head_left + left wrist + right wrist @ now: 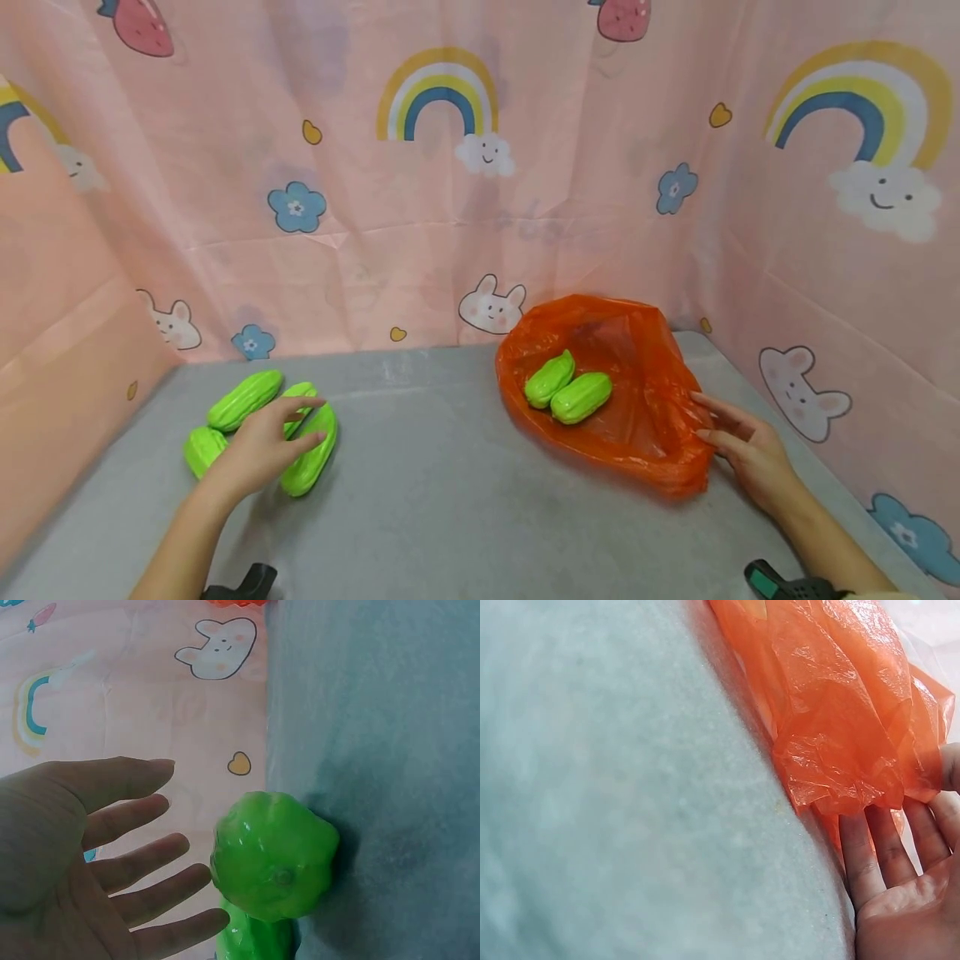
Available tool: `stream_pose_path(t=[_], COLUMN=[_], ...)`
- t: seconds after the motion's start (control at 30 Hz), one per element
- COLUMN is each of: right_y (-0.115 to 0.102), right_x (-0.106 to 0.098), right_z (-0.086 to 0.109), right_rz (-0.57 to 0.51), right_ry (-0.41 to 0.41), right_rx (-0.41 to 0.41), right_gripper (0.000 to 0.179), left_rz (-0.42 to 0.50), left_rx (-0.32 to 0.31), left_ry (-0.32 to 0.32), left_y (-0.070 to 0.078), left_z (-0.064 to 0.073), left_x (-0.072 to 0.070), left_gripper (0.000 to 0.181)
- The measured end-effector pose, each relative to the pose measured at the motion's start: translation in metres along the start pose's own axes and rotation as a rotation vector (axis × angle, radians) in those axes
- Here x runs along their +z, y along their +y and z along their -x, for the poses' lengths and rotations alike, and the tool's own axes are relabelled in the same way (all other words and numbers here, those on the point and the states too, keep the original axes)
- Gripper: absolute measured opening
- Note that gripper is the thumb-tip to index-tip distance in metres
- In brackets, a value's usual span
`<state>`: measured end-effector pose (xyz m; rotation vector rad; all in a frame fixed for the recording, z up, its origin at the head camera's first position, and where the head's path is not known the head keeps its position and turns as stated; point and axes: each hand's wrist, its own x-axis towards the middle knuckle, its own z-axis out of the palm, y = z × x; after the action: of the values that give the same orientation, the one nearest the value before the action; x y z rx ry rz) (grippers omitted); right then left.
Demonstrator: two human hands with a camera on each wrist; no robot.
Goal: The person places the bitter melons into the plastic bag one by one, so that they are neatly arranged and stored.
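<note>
Several bright green ribbed gourds lie in a cluster at the left of the head view. My left hand [258, 442] is over them with fingers spread and nothing held, its thumb and fingertips overlapping the rightmost gourd [313, 457] in that view. In the left wrist view, a gourd [274, 855] shows end-on just beyond the fingertips. At the right, an orange plastic bag [648, 387] gapes toward me with two gourds inside, one [550, 379] behind the other [582, 398]. My right hand [753, 458] holds the bag's right edge, fingers partly hidden behind the crumpled film [847, 750].
The grey tabletop [420, 467] stretches between the cluster and the bag. A pink printed curtain [375, 275] stands along the back and both sides. Dark wrist devices [243, 583] show at the bottom edge.
</note>
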<state>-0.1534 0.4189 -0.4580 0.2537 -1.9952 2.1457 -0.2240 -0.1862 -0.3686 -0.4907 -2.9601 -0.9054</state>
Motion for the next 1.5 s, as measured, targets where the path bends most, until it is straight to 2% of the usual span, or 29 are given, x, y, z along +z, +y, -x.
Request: stream_pose_path(t=[0.33, 0.63, 0.87, 1.0, 1.23, 1.5], right_y=[0.002, 0.001, 0.002, 0.002, 0.0, -0.001], right_x=[-0.001, 0.0, 0.001, 0.001, 0.002, 0.001], right_z=[0.001, 0.001, 0.001, 0.002, 0.001, 0.002], right_rz=[-0.003, 0.013, 0.018, 0.027, 0.035, 0.049], right_ry=[-0.015, -0.012, -0.014, -0.006, 0.008, 0.012], right_rx=[-0.02, -0.02, -0.027, -0.021, 0.008, 0.019], right_gripper=[0.049, 0.049, 0.048, 0.048, 0.047, 0.047], left_rz=[-0.024, -0.031, -0.044, -0.061, -0.062, -0.065], left_rx=[-0.002, -0.037, -0.011, -0.003, -0.037, -0.032], left_ry=[-0.014, -0.044, -0.034, -0.029, -0.052, -0.038], left_y=[-0.005, -0.011, -0.015, -0.016, -0.017, -0.016], left_z=[0.0, -0.002, -0.003, -0.003, -0.004, -0.004], left_x=[-0.002, 0.001, 0.006, 0.009, 0.012, 0.013], left_gripper=[0.051, 0.053, 0.053, 0.051, 0.053, 0.053])
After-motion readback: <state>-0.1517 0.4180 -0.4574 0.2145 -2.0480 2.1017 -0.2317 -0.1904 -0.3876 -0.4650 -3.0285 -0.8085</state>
